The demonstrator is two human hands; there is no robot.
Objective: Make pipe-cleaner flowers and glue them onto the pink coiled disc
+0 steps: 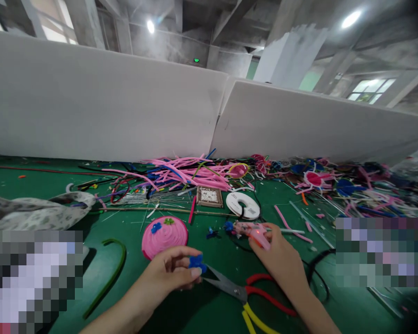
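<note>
Between the thumb and fingers of my left hand [176, 271] is a small blue flower [197, 263] that looks made of fuzzy stem. My right hand [280, 253] grips a pink glue gun [259, 234] with a lit red light, its nozzle end pointing left. A blue blob [229, 226] shows at that end; whether it touches the nozzle I cannot tell. Beyond my left hand lies a pink coiled disc [165, 236] bearing a blue flower [156, 228] and a green one [169, 221]. Scissors [237, 291] with red and yellow handles rest between my hands, blades partly apart.
A heap of pink fuzzy stems [188, 171] lies along the white partition [107, 102]. Nearer are a white spool [244, 205], a small square box [209, 197] and a bent green stem [113, 273]. Patterned cloth [38, 213] sits left; colourful pieces [348, 185] crowd the right.
</note>
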